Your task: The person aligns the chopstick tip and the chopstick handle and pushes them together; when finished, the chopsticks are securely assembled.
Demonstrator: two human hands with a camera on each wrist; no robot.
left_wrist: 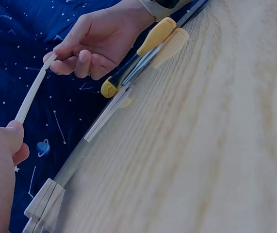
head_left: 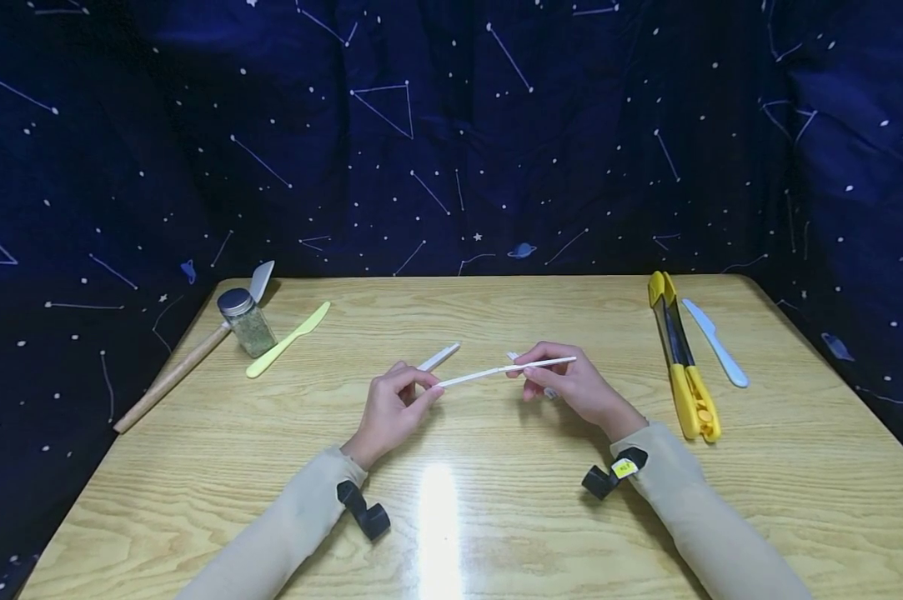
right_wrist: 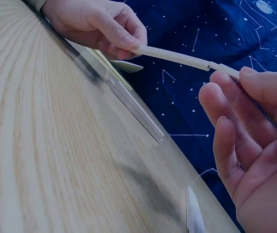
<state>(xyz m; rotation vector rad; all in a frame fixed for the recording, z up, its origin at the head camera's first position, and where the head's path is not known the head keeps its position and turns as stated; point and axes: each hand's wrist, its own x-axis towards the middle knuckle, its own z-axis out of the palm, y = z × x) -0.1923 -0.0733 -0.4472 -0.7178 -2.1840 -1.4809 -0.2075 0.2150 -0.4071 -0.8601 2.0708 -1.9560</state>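
Observation:
A slender white stick [head_left: 469, 377] spans the space between both hands, raised over the table. It has a small step near its middle, where two lengths meet; whether they are joined I cannot tell. My left hand [head_left: 393, 410] pinches its left end between thumb and fingertip. My right hand [head_left: 571, 385] pinches the right length close to the step, other fingers loosely bent. In the right wrist view, the left length [right_wrist: 172, 56] shows a dark spot at its end. Behind the left hand lies a white bundle of sticks [head_left: 439, 357]; another white piece [head_left: 549, 392] is mostly hidden by the right hand.
At left lie a wooden-handled spatula [head_left: 173, 379], a jar of dried herbs [head_left: 250, 327] and a yellow knife [head_left: 289, 340]. Yellow-and-black tongs [head_left: 679, 358] and a light-blue knife [head_left: 715, 342] lie at right. A starry dark-blue cloth [head_left: 451, 183] hangs behind the table [head_left: 331, 550].

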